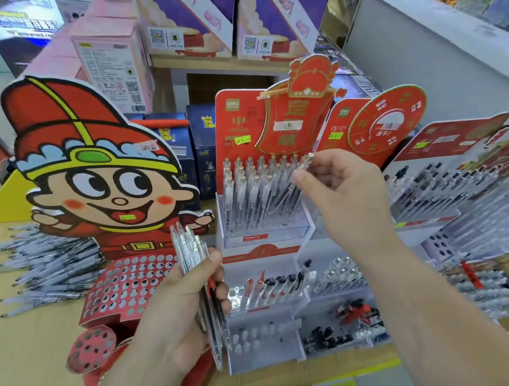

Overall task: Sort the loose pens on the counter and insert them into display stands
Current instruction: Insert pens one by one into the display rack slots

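Two bare hands work over a wooden tabletop (19, 359) crowded with pen displays. The left hand (178, 314) grips a bundle of clear pens (186, 247) upright, its fingers (224, 303) curled round them. The right hand (344, 189) is raised, thumb and fingers clamped on a single clear pen (306, 160), held at a tilt at the right end of the back row of pens standing in a red display stand (264, 235). More loose pens (44, 268) lie heaped on the tabletop at far left, beside a cartoon cardboard stand (94, 178) whose red base is full of holes.
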